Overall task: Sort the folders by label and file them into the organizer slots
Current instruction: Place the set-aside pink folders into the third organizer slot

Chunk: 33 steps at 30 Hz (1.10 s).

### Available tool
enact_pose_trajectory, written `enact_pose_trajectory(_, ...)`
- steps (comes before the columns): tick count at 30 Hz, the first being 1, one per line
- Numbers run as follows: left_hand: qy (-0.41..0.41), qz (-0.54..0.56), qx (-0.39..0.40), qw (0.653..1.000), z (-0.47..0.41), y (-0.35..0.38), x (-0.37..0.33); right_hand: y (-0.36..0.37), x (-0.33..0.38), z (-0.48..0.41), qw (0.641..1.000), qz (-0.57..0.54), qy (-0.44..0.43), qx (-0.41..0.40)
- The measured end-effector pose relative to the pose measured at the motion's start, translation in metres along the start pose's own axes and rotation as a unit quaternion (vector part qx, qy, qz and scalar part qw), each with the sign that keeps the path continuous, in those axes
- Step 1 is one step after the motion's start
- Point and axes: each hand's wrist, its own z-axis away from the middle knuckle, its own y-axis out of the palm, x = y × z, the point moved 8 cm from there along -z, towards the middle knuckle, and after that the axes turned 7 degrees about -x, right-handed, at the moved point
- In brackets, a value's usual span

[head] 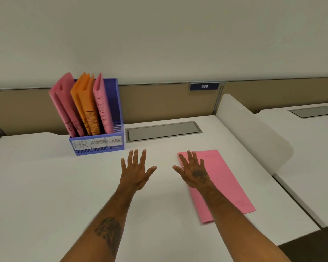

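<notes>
A blue organizer [119,146] stands at the back left of the white desk, its front labelled HR, ADMIN and FINANCE. Two pink folders [64,106] stand upright in the HR slot, two orange folders [86,104] in ADMIN, and one pink folder [102,106] in FINANCE. Another pink folder [223,184] lies flat on the desk at the right. My right hand [194,172] is spread open, palm down, over that folder's near-left corner. My left hand [135,171] is spread open over bare desk, just in front of the organizer.
A grey cable hatch [163,131] is set in the desk [45,186] behind my hands. A white curved divider [257,138] bounds the right side, with a second desk [311,148] beyond. A tan partition [159,103] with a "216" plate [204,86] runs along the back.
</notes>
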Motion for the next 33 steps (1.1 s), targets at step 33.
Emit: enact_pose_trajectory(33, -0.219, 0.241, 0.168, 0.931, 0.021, 0.162, -0.189, 0.072, -0.253, 0.055, 0.950, -0.121, 0.282, 0.050)
